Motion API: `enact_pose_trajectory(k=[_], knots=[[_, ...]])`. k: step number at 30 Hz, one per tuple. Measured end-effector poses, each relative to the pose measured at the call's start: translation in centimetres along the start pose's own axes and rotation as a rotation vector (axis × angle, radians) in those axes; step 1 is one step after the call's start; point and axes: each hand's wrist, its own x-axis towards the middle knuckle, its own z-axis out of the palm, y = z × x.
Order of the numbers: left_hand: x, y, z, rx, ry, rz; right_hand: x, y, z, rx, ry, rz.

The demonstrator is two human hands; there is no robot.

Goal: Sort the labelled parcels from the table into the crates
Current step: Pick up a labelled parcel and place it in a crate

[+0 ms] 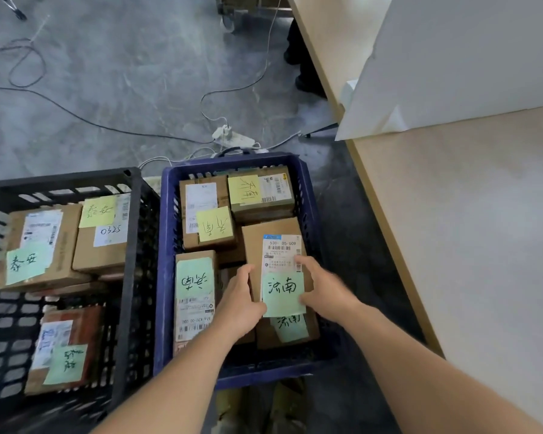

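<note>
Inside blue crate point(166, 245): brown parcel point(271, 234), white label, green note, both hands gripping.

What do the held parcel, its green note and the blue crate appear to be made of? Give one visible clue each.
Held parcel: likely cardboard, matte brown with a folded edge.
Green note: paper, thin, inked handwriting.
Blue crate: probably moulded plastic, slotted walls.

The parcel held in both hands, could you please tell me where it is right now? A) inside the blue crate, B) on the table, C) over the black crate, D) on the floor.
A: the parcel, gripped by the left hand and the right hand, sits among other boxes within the blue crate.
</note>
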Motion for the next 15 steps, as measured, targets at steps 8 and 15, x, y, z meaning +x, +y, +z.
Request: enact_pose_trajectory(k=[8,15], knots=[[0.9,-2.1,-0.7,0.071,-0.023,-0.034,1.1,-0.1,2.9,0.047,-0.017,0.052],[0.0,-3.9,0.1,0.117,-0.051,-0.05,0.2,1.3,5.9,0.092,-0.045,0.099]])
